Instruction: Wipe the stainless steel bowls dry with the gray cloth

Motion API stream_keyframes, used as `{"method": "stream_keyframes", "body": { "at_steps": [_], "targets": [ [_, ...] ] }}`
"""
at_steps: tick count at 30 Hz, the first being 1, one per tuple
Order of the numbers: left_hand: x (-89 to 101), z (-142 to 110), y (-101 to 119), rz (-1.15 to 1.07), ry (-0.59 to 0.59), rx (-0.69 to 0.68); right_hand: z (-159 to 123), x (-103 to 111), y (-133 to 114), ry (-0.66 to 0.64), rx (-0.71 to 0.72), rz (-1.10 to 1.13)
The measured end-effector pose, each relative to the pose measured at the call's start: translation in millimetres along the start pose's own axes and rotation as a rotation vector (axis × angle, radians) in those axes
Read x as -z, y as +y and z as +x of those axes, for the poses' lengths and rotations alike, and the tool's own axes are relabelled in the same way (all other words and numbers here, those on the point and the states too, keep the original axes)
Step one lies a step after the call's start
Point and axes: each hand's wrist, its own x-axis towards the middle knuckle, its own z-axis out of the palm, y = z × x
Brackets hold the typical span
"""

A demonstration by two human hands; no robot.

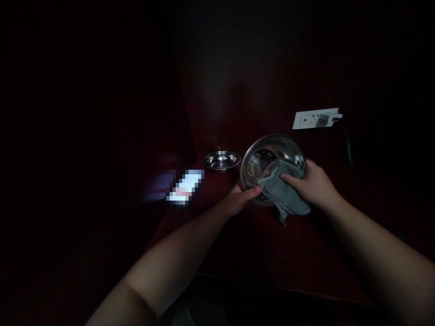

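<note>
A shiny steel bowl [258,164] is held tilted above the dark red table, its inside turned toward me. My left hand [242,198] grips its lower left rim, thumb over the edge and the other fingers hidden behind. Draped over the lower right rim is a grey-green woven cloth [288,192], its loose corner hanging below the bowl. My right hand [314,183] clasps the cloth against the right side of the bowl, thumb lying on top. The fingers of that hand are mostly hidden behind the bowl and cloth.
A smaller steel bowl [222,161] stands on the table [258,253] at the back left. In front of it lies a lit, blurred phone [185,188] with a cable. A white wall socket [314,118] with a plugged-in adapter is at the right. The surroundings are very dark.
</note>
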Motion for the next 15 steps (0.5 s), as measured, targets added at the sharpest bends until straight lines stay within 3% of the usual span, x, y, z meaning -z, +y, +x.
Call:
{"method": "stream_keyframes", "body": {
  "at_steps": [15],
  "targets": [
    [9.5, 2.7, -4.1, -0.016, 0.031, 0.115, 1.3, 3.9, 1.6, -0.023, -0.048, -0.058]
  ]
}}
